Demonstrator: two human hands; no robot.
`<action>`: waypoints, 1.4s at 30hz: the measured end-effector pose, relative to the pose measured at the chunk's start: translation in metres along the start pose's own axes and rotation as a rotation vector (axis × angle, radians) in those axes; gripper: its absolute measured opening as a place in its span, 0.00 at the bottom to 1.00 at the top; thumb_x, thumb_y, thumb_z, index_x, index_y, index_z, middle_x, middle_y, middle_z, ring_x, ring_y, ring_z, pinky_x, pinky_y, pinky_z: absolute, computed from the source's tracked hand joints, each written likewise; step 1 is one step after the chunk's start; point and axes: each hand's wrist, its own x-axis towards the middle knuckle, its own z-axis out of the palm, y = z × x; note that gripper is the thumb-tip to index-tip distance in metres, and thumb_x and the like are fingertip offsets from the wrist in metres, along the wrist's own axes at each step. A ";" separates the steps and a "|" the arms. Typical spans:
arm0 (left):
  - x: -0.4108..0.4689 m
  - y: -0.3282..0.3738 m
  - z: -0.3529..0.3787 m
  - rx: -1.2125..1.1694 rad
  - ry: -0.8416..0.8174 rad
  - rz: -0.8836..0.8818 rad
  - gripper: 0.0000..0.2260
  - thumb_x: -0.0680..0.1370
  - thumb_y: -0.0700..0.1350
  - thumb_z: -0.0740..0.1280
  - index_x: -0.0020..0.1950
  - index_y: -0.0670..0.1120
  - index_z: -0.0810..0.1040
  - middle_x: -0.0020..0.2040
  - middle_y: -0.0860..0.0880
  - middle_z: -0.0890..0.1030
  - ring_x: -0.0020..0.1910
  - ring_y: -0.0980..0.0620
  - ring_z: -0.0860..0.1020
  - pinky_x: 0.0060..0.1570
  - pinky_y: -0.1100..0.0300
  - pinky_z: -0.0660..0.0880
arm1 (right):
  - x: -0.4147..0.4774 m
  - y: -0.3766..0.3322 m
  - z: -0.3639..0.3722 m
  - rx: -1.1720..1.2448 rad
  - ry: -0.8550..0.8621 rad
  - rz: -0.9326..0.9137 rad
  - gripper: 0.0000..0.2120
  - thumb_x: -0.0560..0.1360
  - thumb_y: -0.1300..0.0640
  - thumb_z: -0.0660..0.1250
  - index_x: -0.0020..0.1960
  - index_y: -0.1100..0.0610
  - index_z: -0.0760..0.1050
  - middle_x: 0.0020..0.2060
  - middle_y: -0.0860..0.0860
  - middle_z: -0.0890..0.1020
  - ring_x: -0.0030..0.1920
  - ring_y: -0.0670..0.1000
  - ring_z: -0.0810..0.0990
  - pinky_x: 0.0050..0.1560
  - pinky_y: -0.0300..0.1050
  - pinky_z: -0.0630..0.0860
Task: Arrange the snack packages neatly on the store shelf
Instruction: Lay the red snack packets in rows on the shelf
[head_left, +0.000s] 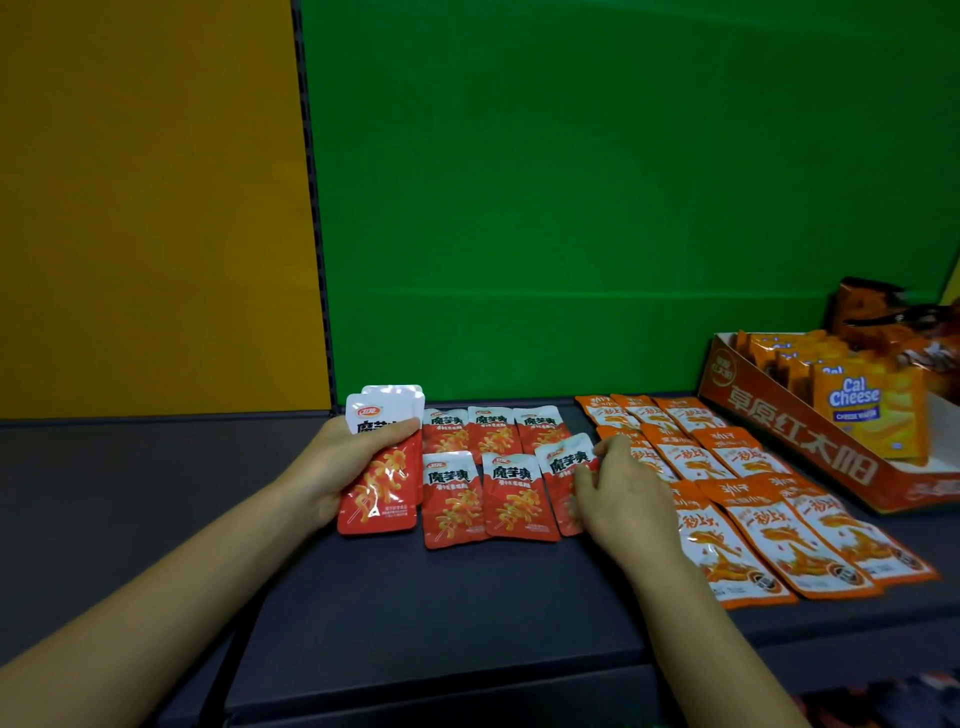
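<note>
Several red snack packets (382, 483) stacked in left hand (332, 462), gripped, at 9 o'clock of the laid rows. Five more red packets (511, 493) lie flat on dark shelf (156, 493). Right hand (618, 488) pinches sixth packet (566, 460), tilted, front row's 3 o'clock end. Beyond, toward 3 o'clock, orange packets (743, 454).

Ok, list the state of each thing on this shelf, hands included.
Left hand: grips the red packet stack.
Right hand: pinches the tilted red packet, askew in the front row.
Laid red packets: flat, two rows.
Orange packets: flat, in rows.
Display box: open, Cal Cheese packs upright.
</note>
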 end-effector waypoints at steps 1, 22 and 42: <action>-0.001 0.000 0.000 0.002 0.002 0.001 0.08 0.73 0.43 0.71 0.51 0.45 0.78 0.43 0.41 0.84 0.30 0.49 0.82 0.33 0.56 0.79 | 0.000 0.000 0.000 -0.028 0.016 -0.010 0.15 0.79 0.51 0.57 0.61 0.58 0.67 0.55 0.56 0.79 0.56 0.57 0.76 0.55 0.50 0.71; -0.073 0.000 0.053 -0.189 -0.102 0.025 0.07 0.75 0.38 0.67 0.51 0.42 0.80 0.37 0.46 0.85 0.31 0.52 0.83 0.32 0.61 0.80 | -0.061 -0.055 -0.035 0.672 -0.311 -0.243 0.18 0.68 0.42 0.70 0.51 0.50 0.71 0.37 0.49 0.78 0.36 0.46 0.76 0.42 0.42 0.73; -0.099 -0.016 0.016 -0.245 -0.033 0.020 0.07 0.75 0.35 0.64 0.51 0.41 0.78 0.39 0.44 0.85 0.32 0.52 0.83 0.31 0.61 0.80 | -0.065 -0.040 -0.023 0.741 -0.305 -0.092 0.15 0.77 0.45 0.61 0.46 0.58 0.73 0.40 0.56 0.83 0.44 0.57 0.82 0.49 0.53 0.76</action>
